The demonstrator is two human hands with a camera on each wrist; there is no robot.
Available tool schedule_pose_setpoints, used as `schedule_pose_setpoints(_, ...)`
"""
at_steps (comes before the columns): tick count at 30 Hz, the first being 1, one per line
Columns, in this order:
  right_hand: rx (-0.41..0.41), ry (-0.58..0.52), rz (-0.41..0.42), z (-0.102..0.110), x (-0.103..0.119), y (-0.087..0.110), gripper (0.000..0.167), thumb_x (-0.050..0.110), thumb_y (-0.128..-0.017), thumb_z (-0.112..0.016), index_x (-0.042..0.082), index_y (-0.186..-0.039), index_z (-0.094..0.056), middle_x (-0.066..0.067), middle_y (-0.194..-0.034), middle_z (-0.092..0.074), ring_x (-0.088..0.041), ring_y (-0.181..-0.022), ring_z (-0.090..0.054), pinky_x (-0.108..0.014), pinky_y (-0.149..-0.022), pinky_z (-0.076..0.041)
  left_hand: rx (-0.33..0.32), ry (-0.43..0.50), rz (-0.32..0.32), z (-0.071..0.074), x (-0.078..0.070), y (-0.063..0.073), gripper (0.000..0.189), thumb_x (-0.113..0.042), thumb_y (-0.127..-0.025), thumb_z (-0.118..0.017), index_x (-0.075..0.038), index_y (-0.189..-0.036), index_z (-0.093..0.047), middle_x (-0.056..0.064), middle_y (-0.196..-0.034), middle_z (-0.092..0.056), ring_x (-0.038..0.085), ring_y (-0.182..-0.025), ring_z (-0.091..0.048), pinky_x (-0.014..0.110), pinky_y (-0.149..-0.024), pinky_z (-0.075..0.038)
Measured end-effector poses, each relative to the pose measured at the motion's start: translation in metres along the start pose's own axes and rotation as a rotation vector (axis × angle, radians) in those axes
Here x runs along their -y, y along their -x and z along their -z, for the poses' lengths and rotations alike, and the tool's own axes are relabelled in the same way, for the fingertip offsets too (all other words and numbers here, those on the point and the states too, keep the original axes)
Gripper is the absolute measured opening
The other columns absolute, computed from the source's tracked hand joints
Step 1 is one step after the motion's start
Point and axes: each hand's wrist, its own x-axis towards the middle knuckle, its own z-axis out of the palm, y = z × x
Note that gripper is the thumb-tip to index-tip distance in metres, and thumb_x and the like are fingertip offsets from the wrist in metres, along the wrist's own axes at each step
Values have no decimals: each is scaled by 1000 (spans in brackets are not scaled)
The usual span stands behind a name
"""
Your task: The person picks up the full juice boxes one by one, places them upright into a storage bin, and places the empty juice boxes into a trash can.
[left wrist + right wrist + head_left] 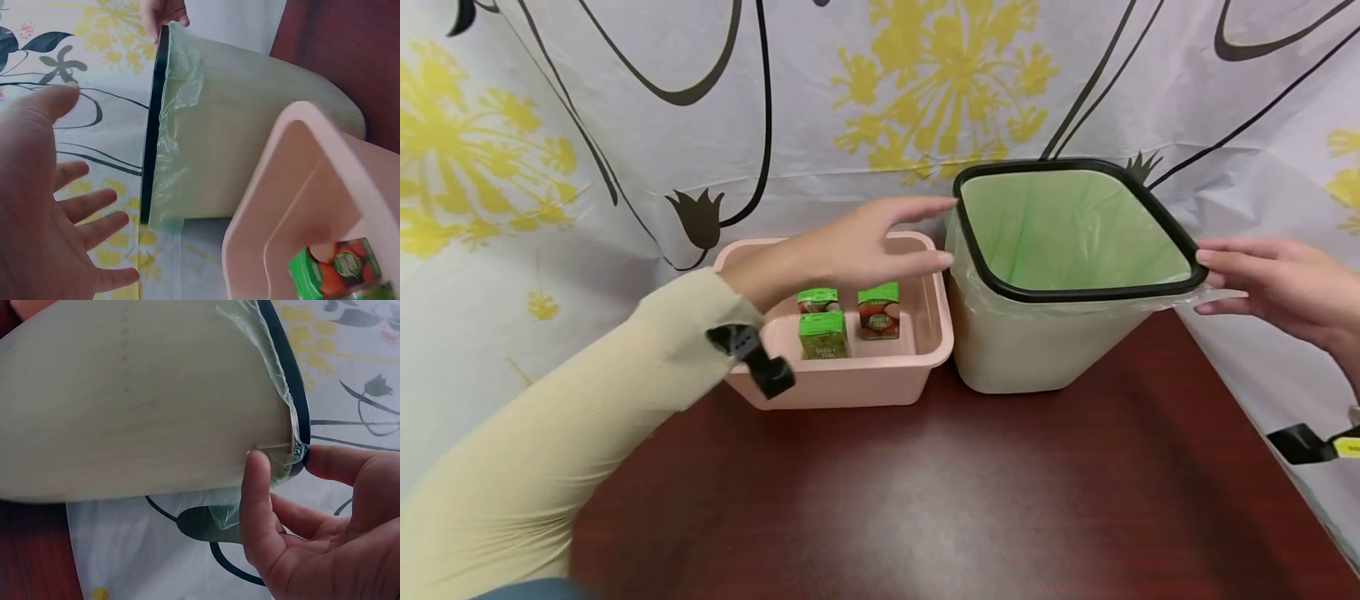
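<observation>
A pale trash bin (1022, 350) with a black rim (1078, 296) stands upright on the table, with a thin clear green bag (1075, 225) lining it and folded out over the rim. My left hand (868, 242) hovers over a pink tub (842, 387), its fingers spread toward the bin's left rim and nothing in them. On the other side, my right hand (1288, 287) touches the rim at the front right corner with straight fingers. In the right wrist view, one fingertip (315, 459) meets the rim and another overlaps the outer wall; a loose bag edge lies between them.
Inside the tub sit several small green-topped cartons (878, 321) with fruit pictures. The tub stands close beside the bin's left side. Under both is a dark red wooden table (895, 500). A white cloth with yellow flowers (947, 67) hangs behind.
</observation>
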Motion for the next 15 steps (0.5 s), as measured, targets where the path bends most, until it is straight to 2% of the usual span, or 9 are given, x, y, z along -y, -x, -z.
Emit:
schedule_pose_setpoints(2,-45,61,1,-2,0,4,46,-4,-109,-30,8,-117,-74,-6,-105,-75,-16,-92,-72,-36,-71,-61,-17,-42,10,1,4,18,72,-40,-101,-63,-12,-160,-33,3,-162,-36,17,-148,-33,33,-121,-26)
schedule_pose_setpoints(4,-108,153,9,-5,0,9,45,-2,-110,-32,12,-117,-74,-4,-102,-74,-14,-90,-71,-34,-68,-61,-29,-73,28,2,6,38,72,-40,-100,-64,-11,-159,-34,4,-162,-36,18,-148,-32,37,-121,-25)
schedule_pose_setpoints(6,-177,255,23,-9,-1,14,44,0,-110,-34,17,-117,-75,-2,-100,-73,-13,-88,-70,-32,-65,-60,-53,-79,22,2,10,60,73,-35,-99,-67,-8,-158,-35,7,-161,-37,20,-149,-31,40,-122,-25)
schedule_pose_setpoints(10,-339,594,60,-22,-7,29,44,2,-108,-43,35,-113,-73,8,-94,-69,-5,-83,-65,-27,-59,-58,-120,-104,20,-3,21,109,74,-25,-96,-73,-6,-158,-36,10,-159,-40,25,-148,-34,47,-120,-29)
schedule_pose_setpoints(13,-392,780,116,-31,-17,42,49,0,-106,-48,45,-113,-67,22,-95,-67,5,-82,-62,-20,-55,-55,-174,-161,51,-11,31,149,75,-22,-95,-75,-11,-158,-36,7,-158,-42,26,-145,-38,50,-116,-33)
schedule_pose_setpoints(15,-404,853,178,-37,-26,51,53,-3,-104,-50,47,-115,-64,28,-97,-65,10,-81,-60,-16,-54,-53,-222,-221,69,-19,38,175,76,-21,-93,-77,-14,-158,-38,6,-156,-45,28,-142,-42,49,-114,-35)
